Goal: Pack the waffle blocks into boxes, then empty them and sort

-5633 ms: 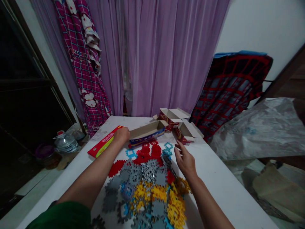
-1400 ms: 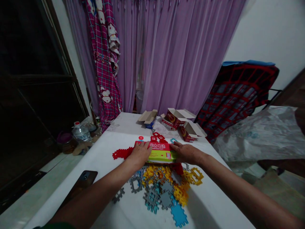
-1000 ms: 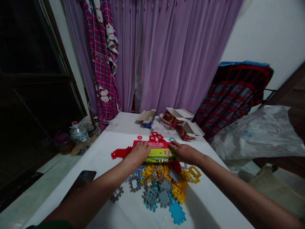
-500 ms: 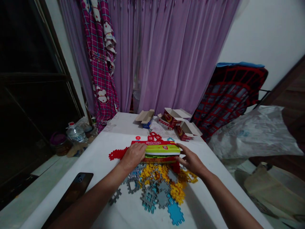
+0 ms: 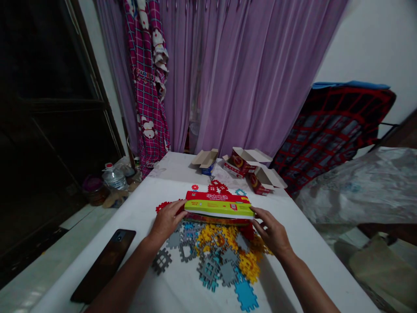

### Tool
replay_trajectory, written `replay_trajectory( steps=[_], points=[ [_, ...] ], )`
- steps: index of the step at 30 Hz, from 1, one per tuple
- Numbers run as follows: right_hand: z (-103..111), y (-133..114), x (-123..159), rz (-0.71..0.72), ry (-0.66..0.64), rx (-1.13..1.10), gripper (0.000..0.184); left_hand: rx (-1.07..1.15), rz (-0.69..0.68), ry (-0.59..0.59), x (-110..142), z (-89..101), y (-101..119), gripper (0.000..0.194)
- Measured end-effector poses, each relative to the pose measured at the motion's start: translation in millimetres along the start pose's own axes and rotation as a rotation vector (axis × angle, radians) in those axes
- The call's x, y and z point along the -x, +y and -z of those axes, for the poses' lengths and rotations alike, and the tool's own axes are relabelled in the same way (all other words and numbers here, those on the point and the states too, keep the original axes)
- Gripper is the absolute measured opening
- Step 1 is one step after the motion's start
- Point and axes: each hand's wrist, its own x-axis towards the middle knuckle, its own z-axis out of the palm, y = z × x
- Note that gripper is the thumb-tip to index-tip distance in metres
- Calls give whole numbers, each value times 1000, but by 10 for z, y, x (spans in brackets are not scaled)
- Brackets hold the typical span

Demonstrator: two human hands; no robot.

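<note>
Head view: red-and-green cardboard box (image 5: 219, 206) on plastic tiles (image 5: 228, 273), between open left hand (image 5: 167, 222) and right hand (image 5: 270, 232).

We're in someone's home: purple curtains (image 5: 247, 78) hang at the window, with a pink cartoon-print cloth (image 5: 148, 95) beside them and a water bottle (image 5: 114, 177) near the floor.

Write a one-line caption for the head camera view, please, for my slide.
The left hand and right hand flank a red-and-yellow cardboard box lying on interlocking tiles on a white table.

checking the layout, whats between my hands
Head view: a red and yellow cardboard box sits between the left hand and the right hand.
</note>
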Motion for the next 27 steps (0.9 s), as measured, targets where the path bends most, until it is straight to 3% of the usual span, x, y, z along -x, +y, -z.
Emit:
replay_trajectory(
  steps=[9, 15, 21, 27],
  points=[
    [88, 88, -21, 88, 26, 128, 37, 182, 137, 68, 39, -62, 136, 41],
    [21, 15, -47, -15, 112, 27, 39, 304, 147, 171, -30, -62, 143, 23],
    [-49, -110, -260, -227, 211, -188, 38, 487, 245, 278, -273, -69, 158, 16],
    [-51, -285, -450, -645, 151, -360, 51, 714, 478, 128, -435, -68, 265, 31]
  ],
)
